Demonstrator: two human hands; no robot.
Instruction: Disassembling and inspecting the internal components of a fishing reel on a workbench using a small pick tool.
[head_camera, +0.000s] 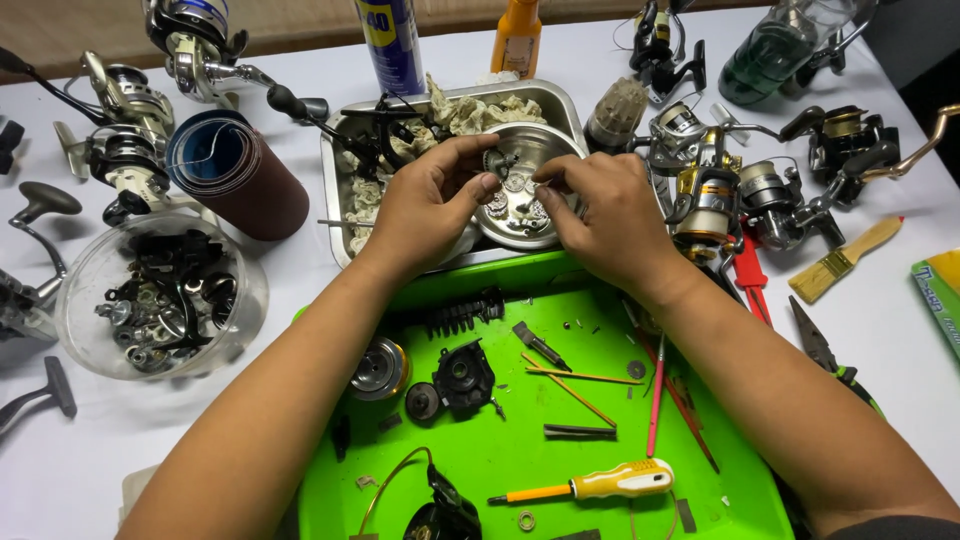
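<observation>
Both hands reach over a small round metal bowl (540, 143) that holds several small metal gears and washers. My left hand (425, 205) pinches a small grey metal part (497, 161) between thumb and fingertips above the bowl. My right hand (600, 215) is just beside it, its fingertips closed on a tiny part at the bowl's middle, too small to name. The bowl rests in a steel tray (335, 190) filled with crumpled rags and dark reel parts.
A bright green tray (500, 460) below my arms carries reel parts, a black gear housing (462, 378), thin sticks and a yellow-handled screwdriver (600, 484). A clear bowl of dark parts (160, 295) and a sandpaper roll (240, 172) stand left. Fishing reels (740, 185), brush (840, 262), pliers (818, 345) lie right.
</observation>
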